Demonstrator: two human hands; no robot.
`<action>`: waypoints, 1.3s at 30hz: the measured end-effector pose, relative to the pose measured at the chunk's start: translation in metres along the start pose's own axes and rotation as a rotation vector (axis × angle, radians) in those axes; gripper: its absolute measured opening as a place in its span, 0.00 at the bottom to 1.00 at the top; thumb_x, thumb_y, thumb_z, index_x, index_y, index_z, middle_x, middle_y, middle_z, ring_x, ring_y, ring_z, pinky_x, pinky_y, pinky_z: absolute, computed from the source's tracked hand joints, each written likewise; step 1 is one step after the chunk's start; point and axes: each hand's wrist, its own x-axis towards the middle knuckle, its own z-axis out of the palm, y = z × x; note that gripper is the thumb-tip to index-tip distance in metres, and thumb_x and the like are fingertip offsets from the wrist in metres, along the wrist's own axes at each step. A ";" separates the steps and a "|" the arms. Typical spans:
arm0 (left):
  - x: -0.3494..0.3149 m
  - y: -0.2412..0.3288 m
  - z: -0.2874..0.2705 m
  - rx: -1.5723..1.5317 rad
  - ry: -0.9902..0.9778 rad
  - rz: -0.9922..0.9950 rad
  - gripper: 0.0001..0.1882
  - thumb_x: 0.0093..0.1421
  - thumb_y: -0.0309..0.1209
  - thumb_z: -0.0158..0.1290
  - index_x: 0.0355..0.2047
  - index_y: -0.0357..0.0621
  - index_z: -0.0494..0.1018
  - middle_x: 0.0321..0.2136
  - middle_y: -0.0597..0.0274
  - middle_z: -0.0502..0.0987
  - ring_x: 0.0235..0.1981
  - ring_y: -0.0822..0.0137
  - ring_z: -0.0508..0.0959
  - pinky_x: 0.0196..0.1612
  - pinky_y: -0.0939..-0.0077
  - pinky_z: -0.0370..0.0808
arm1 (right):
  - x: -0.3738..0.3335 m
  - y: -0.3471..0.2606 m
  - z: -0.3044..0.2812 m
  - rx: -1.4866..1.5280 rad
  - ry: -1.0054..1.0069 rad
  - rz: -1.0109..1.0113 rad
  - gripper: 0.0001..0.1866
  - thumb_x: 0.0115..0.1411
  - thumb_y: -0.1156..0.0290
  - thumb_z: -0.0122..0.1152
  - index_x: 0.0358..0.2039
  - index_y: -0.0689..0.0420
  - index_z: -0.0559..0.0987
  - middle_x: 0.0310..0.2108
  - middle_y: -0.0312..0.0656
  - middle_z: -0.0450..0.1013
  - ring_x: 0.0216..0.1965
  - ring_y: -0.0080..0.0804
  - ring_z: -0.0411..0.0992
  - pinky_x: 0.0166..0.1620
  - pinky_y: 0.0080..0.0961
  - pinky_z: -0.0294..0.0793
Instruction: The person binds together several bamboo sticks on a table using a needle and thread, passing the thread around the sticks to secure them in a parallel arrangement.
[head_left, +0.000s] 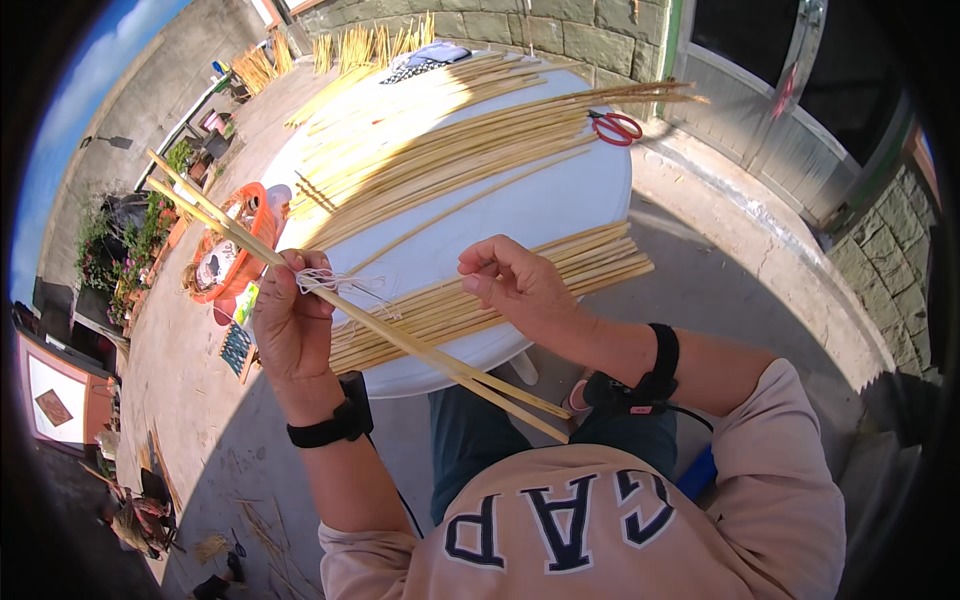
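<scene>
My left hand (pixel 292 320) is closed around a few long pale reed stalks (pixel 400 338), which slant from the upper left down toward my lap and cross near the hand. A loose bunch of white string (pixel 335 280) hangs at the stalks beside my left fingers. My right hand (pixel 520 290) is raised over the table, apart from the stalks, with thumb and fingers pinched together. Whatever lies between those fingertips is too small to make out. Below both hands, a row of cut stalks (pixel 590 262) lies along the near part of the white table (pixel 470 228).
More stalks (pixel 430 150) cover the far part of the table. Red-handled scissors (pixel 615 127) lie at its right edge, and a folded cloth (pixel 425 62) at the back. An orange basket (pixel 262 225) stands at the left. Beyond are potted plants (pixel 130 260) and a metal door (pixel 770 125).
</scene>
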 end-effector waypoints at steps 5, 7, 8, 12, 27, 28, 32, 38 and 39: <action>-0.007 0.004 -0.005 0.048 0.004 -0.001 0.12 0.62 0.37 0.53 0.33 0.39 0.71 0.31 0.54 0.72 0.29 0.70 0.74 0.27 0.84 0.72 | -0.013 -0.006 -0.025 -0.163 -0.078 -0.052 0.08 0.59 0.71 0.60 0.38 0.61 0.76 0.34 0.36 0.71 0.32 0.19 0.69 0.34 0.16 0.71; -0.008 -0.010 0.003 -0.007 -0.010 -0.032 0.13 0.61 0.38 0.54 0.33 0.38 0.71 0.31 0.54 0.71 0.28 0.70 0.74 0.24 0.85 0.72 | -0.012 -0.007 -0.018 -0.244 -0.111 -0.062 0.08 0.59 0.71 0.60 0.37 0.60 0.77 0.34 0.35 0.71 0.33 0.19 0.69 0.34 0.17 0.70; -0.008 -0.015 0.008 -0.023 -0.049 -0.049 0.13 0.61 0.38 0.54 0.32 0.38 0.70 0.30 0.53 0.71 0.28 0.70 0.74 0.23 0.86 0.71 | -0.011 -0.007 -0.012 -0.202 -0.116 -0.083 0.08 0.59 0.71 0.60 0.38 0.60 0.77 0.34 0.36 0.71 0.33 0.19 0.69 0.35 0.17 0.70; -0.009 -0.031 0.029 -0.045 -0.098 -0.123 0.14 0.61 0.38 0.54 0.32 0.37 0.70 0.30 0.51 0.72 0.26 0.70 0.73 0.21 0.87 0.70 | -0.001 -0.006 0.017 -0.130 -0.093 -0.248 0.10 0.59 0.70 0.60 0.40 0.59 0.77 0.35 0.36 0.72 0.36 0.21 0.69 0.39 0.19 0.70; -0.015 -0.031 0.041 0.120 0.114 -0.274 0.13 0.65 0.39 0.49 0.34 0.40 0.71 0.26 0.49 0.78 0.21 0.64 0.80 0.16 0.87 0.69 | 0.001 -0.012 -0.029 0.205 -0.050 0.108 0.08 0.63 0.70 0.56 0.33 0.62 0.78 0.24 0.36 0.74 0.31 0.20 0.73 0.39 0.19 0.72; -0.015 -0.033 0.042 0.133 0.132 -0.279 0.13 0.65 0.39 0.49 0.34 0.41 0.71 0.24 0.50 0.78 0.20 0.64 0.79 0.16 0.87 0.68 | 0.004 -0.014 -0.035 0.135 0.019 0.102 0.08 0.63 0.71 0.56 0.32 0.62 0.78 0.24 0.36 0.74 0.31 0.19 0.73 0.39 0.18 0.72; -0.012 -0.043 0.049 0.227 0.202 -0.284 0.12 0.65 0.40 0.49 0.31 0.44 0.69 0.20 0.54 0.78 0.17 0.67 0.78 0.14 0.87 0.67 | 0.014 -0.031 -0.052 0.382 0.255 -0.041 0.05 0.61 0.73 0.57 0.31 0.60 0.78 0.30 0.40 0.76 0.35 0.26 0.75 0.42 0.24 0.74; -0.013 -0.053 0.055 0.325 0.240 -0.304 0.13 0.64 0.41 0.50 0.31 0.45 0.68 0.18 0.57 0.76 0.15 0.71 0.76 0.14 0.87 0.64 | 0.027 -0.056 -0.077 0.838 0.255 -0.225 0.06 0.56 0.78 0.55 0.23 0.60 0.74 0.40 0.56 0.74 0.45 0.48 0.75 0.50 0.42 0.76; -0.013 -0.054 0.055 0.328 0.247 -0.302 0.13 0.64 0.41 0.50 0.31 0.45 0.68 0.18 0.57 0.76 0.15 0.71 0.76 0.14 0.87 0.64 | 0.030 -0.058 -0.080 0.879 0.255 -0.226 0.05 0.56 0.78 0.55 0.23 0.61 0.74 0.40 0.56 0.74 0.45 0.48 0.75 0.50 0.42 0.76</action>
